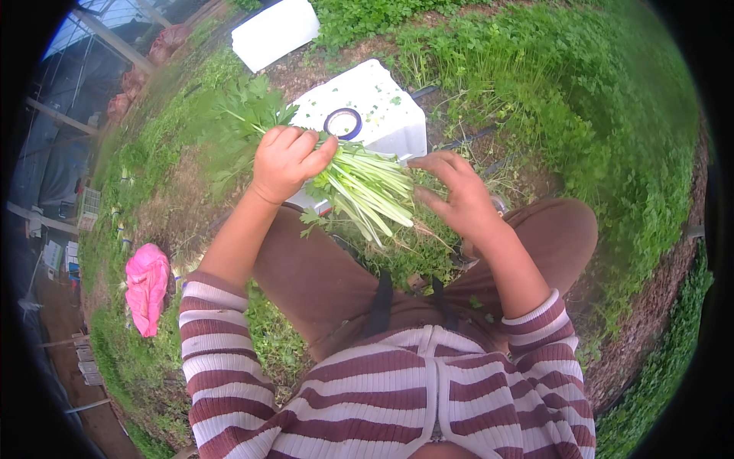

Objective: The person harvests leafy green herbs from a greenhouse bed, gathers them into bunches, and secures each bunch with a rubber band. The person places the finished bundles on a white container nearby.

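My left hand (292,160) is closed around a bunch of leafy celery stalks (373,183), gripping it below the leaves. The leafy tops spread to the upper left and the pale stalk ends point to the lower right. Beside those ends is my right hand (456,192), its fingers apart and holding nothing; whether the fingertips touch the stalks I cannot tell. Behind the bunch stands a white foam box (384,103) with leaf scraps on top. A roll of dark blue tape (343,124) lies flat on it.
A second white foam box (276,34) lies farther back. Dense leafy green plants (516,69) grow at the right, beside dark drip hoses. At the left lies a pink plastic bag (147,287), near several tied bunches. Reddish sacks (133,80) line the greenhouse side.
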Action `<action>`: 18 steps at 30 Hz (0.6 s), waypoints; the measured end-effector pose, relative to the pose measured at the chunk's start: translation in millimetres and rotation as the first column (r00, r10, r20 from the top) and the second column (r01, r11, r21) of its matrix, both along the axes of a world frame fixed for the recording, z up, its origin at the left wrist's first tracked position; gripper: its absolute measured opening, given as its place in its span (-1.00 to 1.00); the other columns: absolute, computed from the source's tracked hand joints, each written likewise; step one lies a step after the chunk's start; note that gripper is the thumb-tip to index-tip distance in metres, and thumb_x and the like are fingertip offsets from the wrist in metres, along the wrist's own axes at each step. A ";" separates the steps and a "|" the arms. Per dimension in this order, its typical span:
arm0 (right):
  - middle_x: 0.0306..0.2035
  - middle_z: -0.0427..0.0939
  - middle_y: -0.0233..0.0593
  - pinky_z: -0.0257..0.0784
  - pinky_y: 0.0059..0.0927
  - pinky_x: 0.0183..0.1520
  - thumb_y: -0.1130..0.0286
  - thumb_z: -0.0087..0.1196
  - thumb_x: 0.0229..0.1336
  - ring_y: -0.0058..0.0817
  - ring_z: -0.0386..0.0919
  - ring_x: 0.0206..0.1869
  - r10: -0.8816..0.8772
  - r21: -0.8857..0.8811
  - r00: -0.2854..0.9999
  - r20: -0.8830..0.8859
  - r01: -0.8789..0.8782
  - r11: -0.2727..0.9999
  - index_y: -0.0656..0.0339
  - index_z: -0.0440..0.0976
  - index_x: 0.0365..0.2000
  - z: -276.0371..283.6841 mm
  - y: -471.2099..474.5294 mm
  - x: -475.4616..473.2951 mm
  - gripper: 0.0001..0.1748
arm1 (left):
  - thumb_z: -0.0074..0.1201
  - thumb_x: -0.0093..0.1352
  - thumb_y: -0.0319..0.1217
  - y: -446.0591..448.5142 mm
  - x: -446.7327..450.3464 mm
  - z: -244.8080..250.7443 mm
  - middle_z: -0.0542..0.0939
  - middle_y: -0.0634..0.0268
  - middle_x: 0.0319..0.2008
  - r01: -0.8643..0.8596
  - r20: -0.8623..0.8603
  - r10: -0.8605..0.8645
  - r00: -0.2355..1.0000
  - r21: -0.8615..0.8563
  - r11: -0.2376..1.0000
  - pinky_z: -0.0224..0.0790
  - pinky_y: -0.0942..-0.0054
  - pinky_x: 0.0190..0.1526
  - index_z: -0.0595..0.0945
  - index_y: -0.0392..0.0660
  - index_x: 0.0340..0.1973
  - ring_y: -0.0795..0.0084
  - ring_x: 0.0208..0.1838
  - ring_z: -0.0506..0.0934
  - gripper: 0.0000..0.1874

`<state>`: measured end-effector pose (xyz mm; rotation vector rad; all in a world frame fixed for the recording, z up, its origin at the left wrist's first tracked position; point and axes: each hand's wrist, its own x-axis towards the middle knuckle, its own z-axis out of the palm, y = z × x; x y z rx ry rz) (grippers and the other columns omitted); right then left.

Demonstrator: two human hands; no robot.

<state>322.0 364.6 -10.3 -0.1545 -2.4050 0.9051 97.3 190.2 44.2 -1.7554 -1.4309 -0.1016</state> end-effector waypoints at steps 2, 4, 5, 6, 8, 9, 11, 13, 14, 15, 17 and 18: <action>-0.31 0.45 -0.33 0.40 -0.35 -0.24 0.42 0.13 -0.11 -0.36 0.45 -0.25 0.060 0.119 0.988 -0.140 -0.043 0.992 0.00 0.47 -0.18 -4.8 -14.9 -9.6 -0.63 | 0.06 0.01 -0.41 10.3 7.1 -7.9 0.42 0.48 -0.50 0.066 0.053 -0.066 0.996 0.016 0.998 0.19 0.52 -0.43 0.52 0.11 -0.29 0.51 -0.47 0.40 -0.68; -0.39 0.44 -0.37 0.41 -0.38 -0.27 0.43 0.10 -0.14 -0.39 0.46 -0.32 0.100 0.342 0.983 -0.152 -0.043 0.939 0.02 0.46 -0.21 -12.6 -18.2 -12.9 -0.65 | 0.06 0.01 -0.41 14.0 10.8 -12.2 0.42 0.49 -0.50 0.090 0.092 -0.090 0.992 0.000 0.996 0.20 0.51 -0.42 0.52 0.11 -0.29 0.51 -0.46 0.40 -0.69; -0.43 0.43 -0.38 0.41 -0.38 -0.29 0.44 0.09 -0.14 -0.39 0.46 -0.35 0.105 0.378 0.982 -0.157 -0.039 0.925 0.04 0.45 -0.24 -15.5 -12.4 -11.1 -0.68 | 0.05 0.01 -0.41 13.2 10.2 -11.6 0.42 0.49 -0.51 0.085 0.098 -0.084 0.992 -0.005 0.996 0.21 0.51 -0.42 0.52 0.11 -0.30 0.51 -0.46 0.40 -0.69; -0.46 0.42 -0.39 0.41 -0.39 -0.31 0.44 0.08 -0.14 -0.40 0.46 -0.37 0.081 0.400 0.991 -0.109 -0.031 0.916 0.07 0.45 -0.28 -18.5 -6.8 -7.7 -0.71 | 0.05 0.01 -0.41 11.0 8.6 -10.6 0.42 0.49 -0.51 0.064 0.115 -0.060 0.992 -0.029 0.998 0.22 0.50 -0.41 0.52 0.11 -0.30 0.51 -0.46 0.40 -0.70; -0.51 0.45 -0.34 0.41 -0.39 -0.43 0.49 0.12 -0.17 -0.36 0.47 -0.46 0.075 0.445 0.997 -0.030 -0.054 0.894 0.09 0.47 -0.38 -19.8 14.3 6.0 -0.78 | 0.04 0.01 -0.41 1.0 1.1 -3.7 0.42 0.49 -0.51 0.014 0.069 -0.014 0.998 -0.008 1.000 0.22 0.50 -0.40 0.53 0.11 -0.31 0.51 -0.46 0.40 -0.71; -0.52 0.45 -0.32 0.42 -0.37 -0.42 0.45 0.09 -0.14 -0.34 0.49 -0.46 -0.065 0.472 0.978 0.198 -0.038 0.881 0.11 0.47 -0.46 -18.9 23.7 13.3 -0.88 | 0.04 0.01 -0.41 -3.8 -3.6 0.2 0.42 0.49 -0.51 -0.021 0.046 0.022 0.999 -0.010 1.000 0.23 0.49 -0.40 0.53 0.11 -0.31 0.51 -0.46 0.40 -0.71; -0.39 0.48 -0.24 0.45 -0.32 -0.26 0.47 0.09 -0.16 -0.32 0.51 -0.28 -0.383 0.567 0.597 0.705 -0.150 0.810 0.19 0.49 -0.37 -13.0 35.9 24.5 -0.78 | 0.03 0.00 -0.41 -9.5 -10.2 5.2 0.42 0.49 -0.51 -0.047 0.042 0.046 0.998 0.021 0.999 0.21 0.50 -0.40 0.54 0.10 -0.32 0.51 -0.46 0.40 -0.71; -0.31 0.50 -0.18 0.43 -0.28 -0.16 0.38 0.13 -0.10 -0.28 0.50 -0.18 -0.208 0.313 0.875 0.438 0.068 0.947 0.22 0.46 -0.22 -8.2 32.2 24.8 -0.67 | 0.03 0.00 -0.41 -7.6 -12.7 6.8 0.42 0.49 -0.51 -0.058 0.039 0.056 0.998 0.046 0.997 0.21 0.50 -0.40 0.54 0.09 -0.31 0.52 -0.46 0.40 -0.70; -0.29 0.51 -0.16 0.43 -0.26 -0.17 0.35 0.13 -0.07 -0.24 0.50 -0.18 -0.092 0.199 0.958 0.273 0.038 0.979 0.20 0.44 -0.20 -7.2 25.3 21.1 -0.65 | 0.02 0.01 -0.41 -3.2 -11.3 5.0 0.41 0.48 -0.52 -0.038 0.056 0.035 0.998 0.046 0.998 0.20 0.50 -0.42 0.54 0.09 -0.30 0.51 -0.47 0.39 -0.70; -0.28 0.52 -0.15 0.42 -0.24 -0.17 0.32 0.12 -0.04 -0.20 0.50 -0.19 -0.027 0.071 0.990 0.136 0.017 0.997 0.19 0.42 -0.18 -6.5 15.7 16.0 -0.64 | 0.02 0.01 -0.41 0.5 -8.1 2.6 0.41 0.48 -0.52 -0.018 0.057 0.016 0.998 0.029 0.999 0.20 0.51 -0.43 0.53 0.09 -0.29 0.51 -0.48 0.38 -0.70; -0.30 0.54 -0.12 0.43 -0.20 -0.22 0.26 0.09 0.02 -0.14 0.51 -0.23 0.050 -0.061 0.999 0.012 -0.050 0.997 0.16 0.39 -0.17 -7.9 1.0 2.8 -0.65 | 0.02 0.03 -0.41 10.7 -4.2 -0.5 0.40 0.48 -0.52 0.000 0.059 -0.001 0.998 0.013 1.000 0.19 0.51 -0.44 0.53 0.09 -0.28 0.51 -0.48 0.37 -0.70; -0.33 0.55 -0.11 0.43 -0.17 -0.25 0.23 0.07 0.05 -0.11 0.51 -0.27 0.073 -0.034 0.978 0.195 -0.068 0.997 0.14 0.38 -0.18 -8.4 -0.8 -2.6 -0.67 | 0.01 0.04 -0.42 13.4 -4.0 -0.6 0.38 0.48 -0.54 -0.019 0.069 0.019 0.997 0.000 1.000 0.18 0.50 -0.46 0.53 0.10 -0.29 0.51 -0.50 0.36 -0.72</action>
